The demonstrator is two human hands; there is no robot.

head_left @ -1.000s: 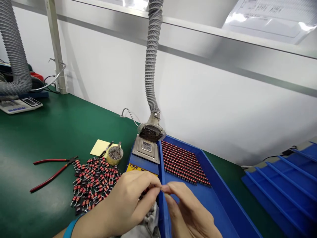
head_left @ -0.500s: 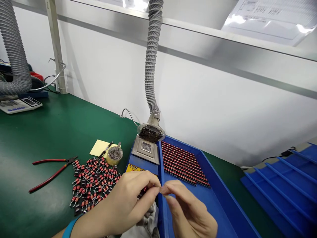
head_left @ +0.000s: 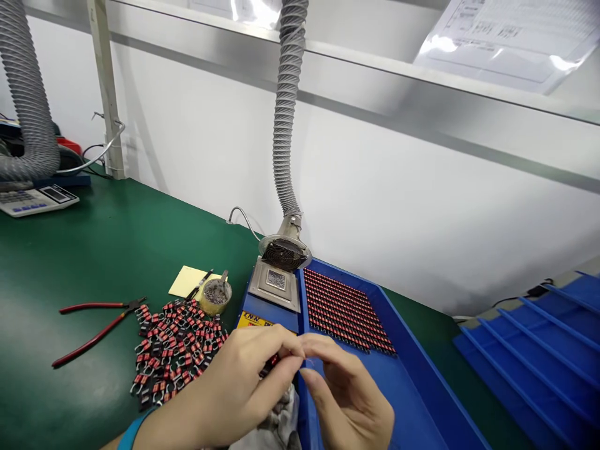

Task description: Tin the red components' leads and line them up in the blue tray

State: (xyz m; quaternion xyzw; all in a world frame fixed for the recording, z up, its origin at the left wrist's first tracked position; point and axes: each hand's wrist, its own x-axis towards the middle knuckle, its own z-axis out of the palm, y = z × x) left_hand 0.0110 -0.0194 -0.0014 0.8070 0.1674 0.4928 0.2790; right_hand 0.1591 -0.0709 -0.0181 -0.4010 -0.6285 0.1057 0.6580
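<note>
The left hand and right hand are brought together at lower centre of the frame, fingertips meeting over the near-left rim of the blue tray. A small red-and-black component is pinched in the left fingers; only a sliver of it shows, so its leads cannot be made out. Whether the right fingertips are closed on the same piece or only touching it cannot be told.

For the step in hand, the piece is best kept pinched by its body and steadied by both hands, low over the tray edge — a drop would then land in the tray or on the cloth beneath the hands.

Left of the hands, a loose heap of like components lies on the green desk. In the tray, at centre frame, finished rows are laid tight and parallel — that alignment is judged the standard to match.

Further out: a solder pot under the fume hose, a small tin, red-handled pliers, and a calculator at far left.
</note>
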